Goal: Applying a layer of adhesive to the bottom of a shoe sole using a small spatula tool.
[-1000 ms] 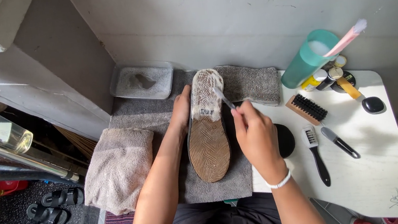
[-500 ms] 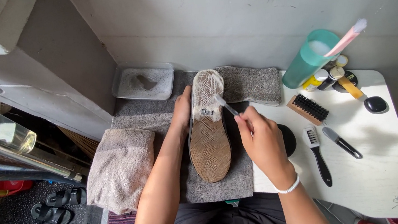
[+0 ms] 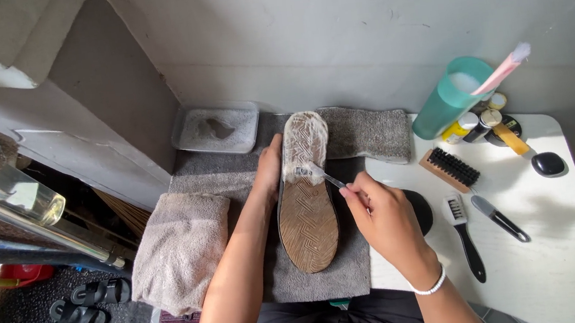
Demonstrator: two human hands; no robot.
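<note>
Right hand [image 3: 382, 219], gripping a small brush [image 3: 314, 173], has drawn back down the sole [image 3: 306, 203], steadied by left hand [image 3: 270, 167] wrapped around its edge.

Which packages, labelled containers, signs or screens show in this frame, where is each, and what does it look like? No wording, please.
No signs or screens.
Teal cup: back of the white table, tall, tapered, with a pink-handled brush in it.
Yellow bottle: just right of the cup, small, white cap.
Dark bottle: beside the yellow one, white cap.
Round tin: right of the bottles, dark, partly hidden.
Label details too small to tell.
</note>
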